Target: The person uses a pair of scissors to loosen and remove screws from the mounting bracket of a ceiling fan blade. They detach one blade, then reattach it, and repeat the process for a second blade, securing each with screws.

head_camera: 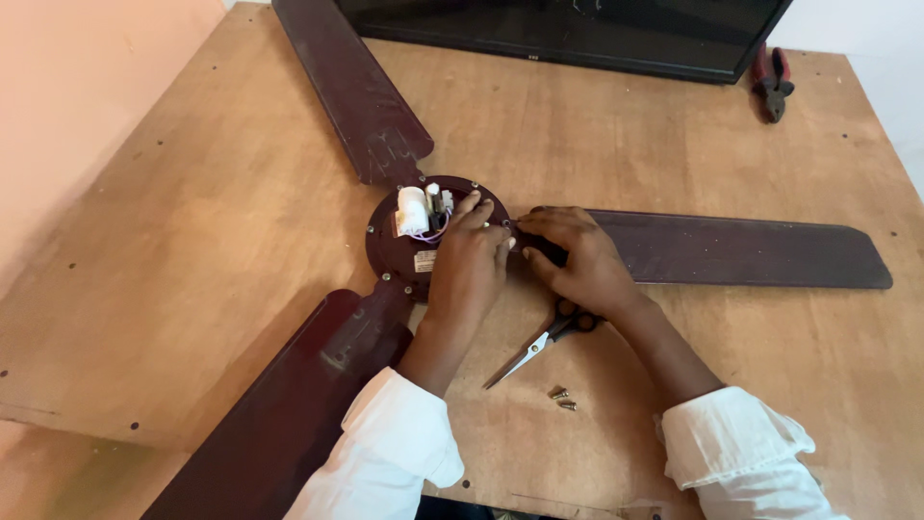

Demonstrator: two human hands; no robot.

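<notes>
Maroon and dusty, the fan hub lay on the wooden table, with three long dark blades spreading from it: one ran up toward the far edge, one stretched off to the right, and one came down toward the lower left. A white capacitor with thin wires sat on top of the hub, just left of the fingers.

The left hand rested palm down on the hub, fingers together and pressed flat on its right part; it gripped nothing that could be seen. The right hand lay just beside it, at the root of the right blade, its fingertips pinched together at the hub's edge where the blade met it. Whether they held something small there could not be told. The two hands nearly touched at the fingertips.

Scissors with black handles lay open on the table under the right wrist, the handles partly hidden by it. Two small screws lay close together near the scissor tips. Red-handled pliers lay well apart at the far right corner, beside a dark screen standing along the far edge. White sleeves covered both forearms.
</notes>
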